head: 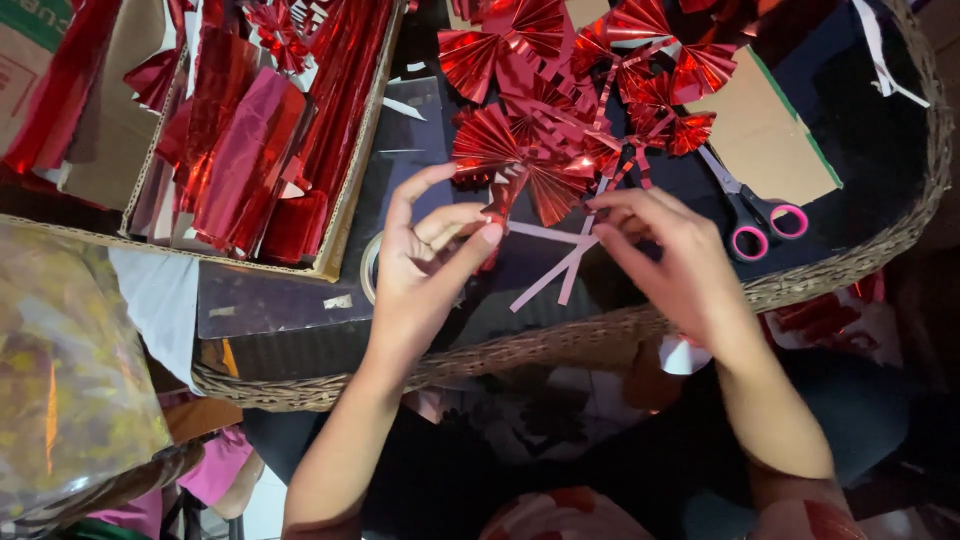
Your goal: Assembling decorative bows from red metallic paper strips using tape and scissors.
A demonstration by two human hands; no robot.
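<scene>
My left hand (pixel 430 255) pinches the base of a red foil paper fan (pixel 520 165), thumb pressed near its folded stem. My right hand (pixel 660 245) holds the other side, its fingertips on thin pale paper strips (pixel 560 260) that cross below the fan. Several more pleated red foil fans (pixel 600 70) lie piled just beyond, on a dark board inside a wicker tray (pixel 560 335). A roll of tape (pixel 371 268) peeks out beside my left wrist.
Scissors with pink handles (pixel 755 220) lie right of my right hand, next to a brown cardboard sheet (pixel 765 130). A cardboard box (pixel 345 200) of red foil sheets stands at left. A shiny plastic bag (pixel 70 370) fills the lower left.
</scene>
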